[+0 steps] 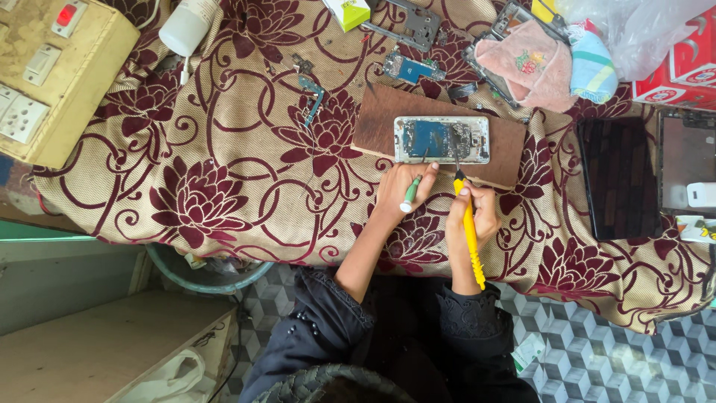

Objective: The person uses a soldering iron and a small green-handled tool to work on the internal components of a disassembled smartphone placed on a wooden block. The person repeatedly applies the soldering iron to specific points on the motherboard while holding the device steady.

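An opened phone (441, 139) with its blue circuit board showing lies on a brown wooden board (380, 119). My left hand (399, 190) grips a small green-handled tool (411, 194) whose tip points at the phone's lower edge. My right hand (473, 213) holds a yellow-handled tool (470, 239) like a pen, and its dark metal tip reaches onto the right part of the phone's board. Both hands rest on the cloth just in front of the wooden board.
A maroon floral cloth (224, 149) covers the table. Loose phone parts (409, 69), a metal frame (406, 24), a pink cloth (526, 66), a red box (682, 71), a dark tablet (617, 175), a switch board (52, 71) and a white bottle (186, 26) lie around.
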